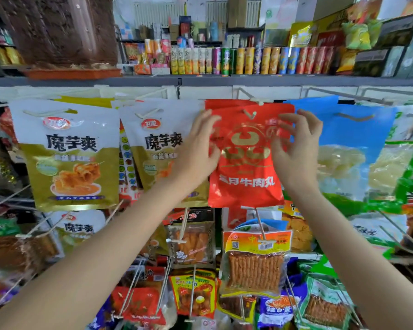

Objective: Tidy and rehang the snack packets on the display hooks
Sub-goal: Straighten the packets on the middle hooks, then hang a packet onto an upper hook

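A red snack packet (246,167) with gold print hangs in the top row, its hang hole near the tip of a white display hook (258,100). My left hand (198,148) grips its left edge with fingers curled over the front. My right hand (298,148) pinches its right edge near the top. Behind it hangs another red packet (215,104), partly hidden. Two white-and-gold packets (67,153) (153,148) hang to the left, and a blue packet (348,148) hangs to the right.
Lower rows carry several more packets on wire hooks, such as a clear pack of orange sticks (255,265). A grey shelf (224,81) above holds a row of crisp tubes (260,60). Bare hooks (332,94) jut out at the upper right.
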A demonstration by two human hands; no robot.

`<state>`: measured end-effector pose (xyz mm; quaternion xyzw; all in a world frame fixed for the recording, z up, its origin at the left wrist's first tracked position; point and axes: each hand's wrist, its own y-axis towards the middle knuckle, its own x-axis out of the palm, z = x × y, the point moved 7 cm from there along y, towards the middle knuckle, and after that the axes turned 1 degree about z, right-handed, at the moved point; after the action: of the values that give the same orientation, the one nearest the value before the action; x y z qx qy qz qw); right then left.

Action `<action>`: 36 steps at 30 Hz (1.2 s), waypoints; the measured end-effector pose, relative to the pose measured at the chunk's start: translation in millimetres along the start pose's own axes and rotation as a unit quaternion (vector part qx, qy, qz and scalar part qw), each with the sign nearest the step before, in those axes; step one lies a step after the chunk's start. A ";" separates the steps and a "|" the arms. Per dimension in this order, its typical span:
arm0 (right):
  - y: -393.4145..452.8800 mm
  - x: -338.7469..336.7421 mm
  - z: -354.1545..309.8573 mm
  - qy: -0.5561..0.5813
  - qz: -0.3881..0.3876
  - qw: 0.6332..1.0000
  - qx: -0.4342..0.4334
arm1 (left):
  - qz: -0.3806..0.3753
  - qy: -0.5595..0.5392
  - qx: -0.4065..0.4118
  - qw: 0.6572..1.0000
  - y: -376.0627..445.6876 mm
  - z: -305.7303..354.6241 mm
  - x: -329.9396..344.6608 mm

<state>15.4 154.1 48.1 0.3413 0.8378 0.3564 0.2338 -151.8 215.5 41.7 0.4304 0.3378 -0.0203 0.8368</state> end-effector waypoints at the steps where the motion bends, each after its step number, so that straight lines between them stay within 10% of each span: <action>1: -10.3 2.8 -2.3 -0.003 0.019 1.000 -0.018 | -0.005 0.014 0.011 1.000 -16.4 -0.4 2.9; 11: -112.3 128.0 -54.9 0.018 -0.333 0.936 -0.109 | -0.019 0.071 -0.011 0.997 -114.5 -87.1 -37.6; 19: -208.3 248.4 -36.9 -0.154 -0.640 0.752 0.032 | -0.042 0.103 -0.122 0.986 -184.4 -170.6 -99.7; 36: -228.5 303.2 -17.2 -0.227 -0.450 0.840 0.201 | -0.140 0.066 -0.129 0.979 -219.1 -227.9 -157.8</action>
<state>-287.5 253.3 -158.9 0.0374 0.8761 -0.0517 0.4780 -469.4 204.4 -112.6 0.2673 0.4493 -0.0654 0.8499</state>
